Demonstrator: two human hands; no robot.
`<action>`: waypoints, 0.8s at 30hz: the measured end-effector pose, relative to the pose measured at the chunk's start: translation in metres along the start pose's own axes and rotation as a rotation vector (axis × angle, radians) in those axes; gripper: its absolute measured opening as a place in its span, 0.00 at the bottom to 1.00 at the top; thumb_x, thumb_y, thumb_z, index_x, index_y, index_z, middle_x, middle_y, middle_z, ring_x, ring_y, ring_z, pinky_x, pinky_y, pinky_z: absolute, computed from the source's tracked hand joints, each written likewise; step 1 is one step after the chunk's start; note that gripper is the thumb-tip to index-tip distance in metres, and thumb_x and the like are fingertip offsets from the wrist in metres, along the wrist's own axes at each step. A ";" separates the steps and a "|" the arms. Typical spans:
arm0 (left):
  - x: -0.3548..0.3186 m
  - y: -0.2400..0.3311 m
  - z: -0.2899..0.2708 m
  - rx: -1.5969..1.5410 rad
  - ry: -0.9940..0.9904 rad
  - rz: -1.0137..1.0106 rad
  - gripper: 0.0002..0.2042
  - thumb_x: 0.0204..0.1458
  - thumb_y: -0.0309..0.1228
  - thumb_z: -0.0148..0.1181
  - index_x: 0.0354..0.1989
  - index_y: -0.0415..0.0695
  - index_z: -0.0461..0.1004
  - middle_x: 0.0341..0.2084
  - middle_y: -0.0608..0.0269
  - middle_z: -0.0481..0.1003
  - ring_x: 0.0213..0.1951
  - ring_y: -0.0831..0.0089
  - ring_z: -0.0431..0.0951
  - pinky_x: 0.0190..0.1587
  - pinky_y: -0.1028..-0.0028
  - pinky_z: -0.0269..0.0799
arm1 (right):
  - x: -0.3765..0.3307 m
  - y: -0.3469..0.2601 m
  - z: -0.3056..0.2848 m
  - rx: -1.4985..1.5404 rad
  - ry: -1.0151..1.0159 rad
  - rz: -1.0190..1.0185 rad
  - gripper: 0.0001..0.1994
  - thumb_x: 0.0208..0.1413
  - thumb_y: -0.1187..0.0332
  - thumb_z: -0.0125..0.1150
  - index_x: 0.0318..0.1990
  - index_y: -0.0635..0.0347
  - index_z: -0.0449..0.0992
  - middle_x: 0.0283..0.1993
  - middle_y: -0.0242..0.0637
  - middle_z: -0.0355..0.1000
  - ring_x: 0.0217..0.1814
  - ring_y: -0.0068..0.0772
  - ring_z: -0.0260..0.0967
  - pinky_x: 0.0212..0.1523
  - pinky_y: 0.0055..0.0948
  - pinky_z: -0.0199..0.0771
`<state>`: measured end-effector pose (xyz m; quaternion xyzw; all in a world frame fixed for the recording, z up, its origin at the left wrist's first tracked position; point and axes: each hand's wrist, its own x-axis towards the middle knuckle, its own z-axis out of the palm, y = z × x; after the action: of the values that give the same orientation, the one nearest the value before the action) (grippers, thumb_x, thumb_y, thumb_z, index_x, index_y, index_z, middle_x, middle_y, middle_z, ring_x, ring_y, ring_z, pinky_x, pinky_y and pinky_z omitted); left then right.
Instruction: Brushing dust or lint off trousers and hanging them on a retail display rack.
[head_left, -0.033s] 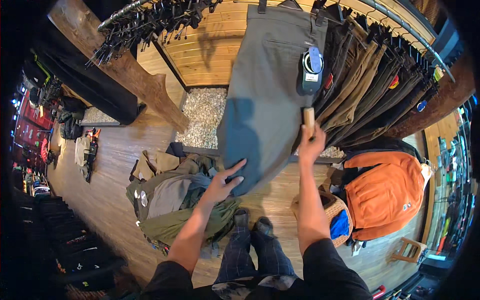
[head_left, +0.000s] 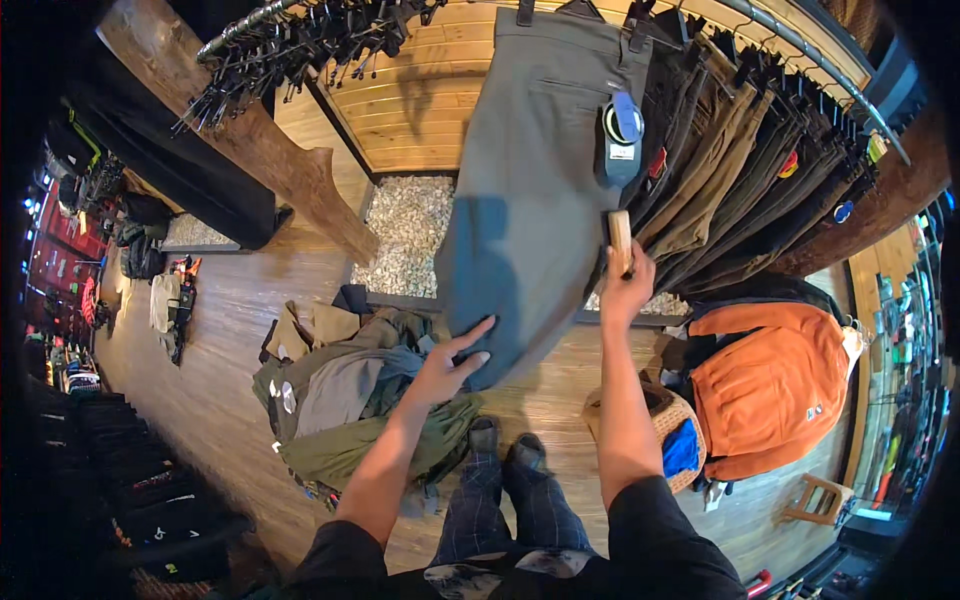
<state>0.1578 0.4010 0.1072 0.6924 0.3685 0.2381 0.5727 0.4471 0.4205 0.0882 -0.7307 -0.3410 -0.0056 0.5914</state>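
Grey trousers hang by their waistband in front of me, with a blue tag and a dark card label on their right side. My left hand grips the lower left edge of a leg, thumb and forefinger apart in front and the other fingers hidden. In my right hand is a small wooden brush, upright at the right edge of the trousers. Its dark side faces the cloth; whether it touches is unclear.
More trousers crowd the rail on the right; bare hangers bunch at left. Piled clothes lie on the floor by my feet. An orange sweatshirt lies beside a woven basket. A wooden post rises at left.
My right hand and the brush have shifted very slightly, and the tag on the trousers has turned a little. My left hand stays on the leg's edge.
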 end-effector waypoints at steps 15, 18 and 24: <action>-0.013 -0.014 -0.037 -0.038 -0.050 0.015 0.28 0.60 0.28 0.57 0.69 0.53 0.58 0.30 0.79 0.67 0.30 0.84 0.58 0.35 0.81 0.58 | -0.009 -0.094 0.047 0.072 -0.411 -0.664 0.12 0.48 0.70 0.69 0.41 0.60 0.78 0.41 0.42 0.74 0.43 0.46 0.71 0.43 0.38 0.71; -0.014 -0.015 -0.041 -0.097 -0.089 -0.060 0.28 0.61 0.29 0.56 0.70 0.56 0.58 0.24 0.83 0.62 0.24 0.86 0.51 0.27 0.82 0.54 | 0.019 -0.090 0.059 -0.043 -0.541 -0.928 0.14 0.42 0.73 0.68 0.39 0.61 0.78 0.38 0.43 0.74 0.40 0.48 0.70 0.40 0.37 0.70; -0.002 -0.016 -0.050 -0.124 -0.151 -0.112 0.29 0.60 0.27 0.57 0.70 0.51 0.58 0.43 0.75 0.73 0.38 0.86 0.65 0.42 0.81 0.63 | 0.081 -0.123 0.062 -0.141 -0.190 -0.785 0.11 0.46 0.69 0.68 0.37 0.61 0.78 0.38 0.45 0.74 0.41 0.49 0.69 0.43 0.42 0.68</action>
<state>0.1150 0.4313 0.1035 0.6500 0.3470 0.1753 0.6529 0.4230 0.5223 0.2090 -0.5810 -0.6459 -0.1865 0.4588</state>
